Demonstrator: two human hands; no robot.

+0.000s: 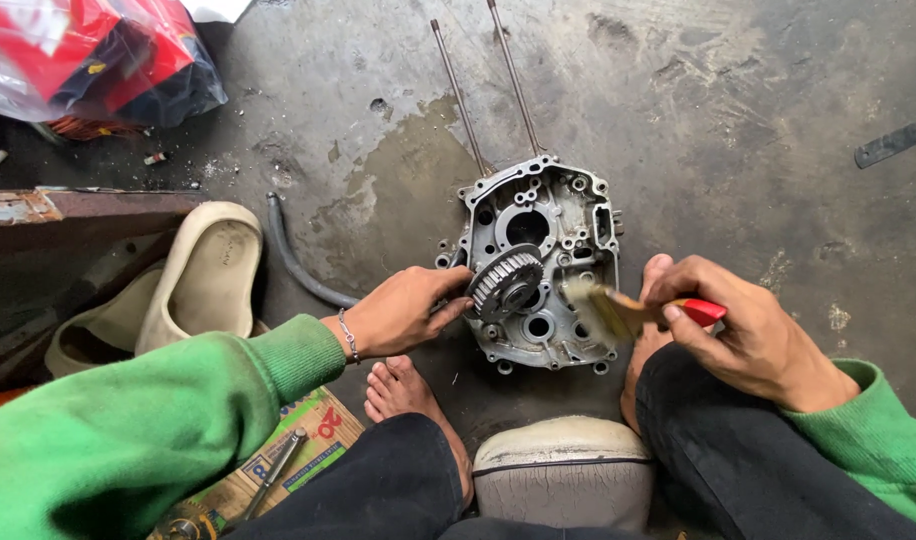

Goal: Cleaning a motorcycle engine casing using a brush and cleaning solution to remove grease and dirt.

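Observation:
A grey metal engine crankcase half [553,225] lies flat on the stained concrete floor, with two long studs [513,80] reaching away from it. My left hand [403,310] grips a round toothed gear [505,282] at the case's near left side. My right hand [753,325] holds a paintbrush with a red handle [700,311]; its pale bristles [593,305] rest against the case's near right part. Both arms wear green sleeves.
My bare feet [403,390] flank the case, and a worn padded seat [563,470] is under me. A beige slipper [210,275] and a grey hose [298,265] lie left. A cardboard sheet with a tool [278,470], a red plastic bag [88,60] and a dark metal strip [893,142] lie around.

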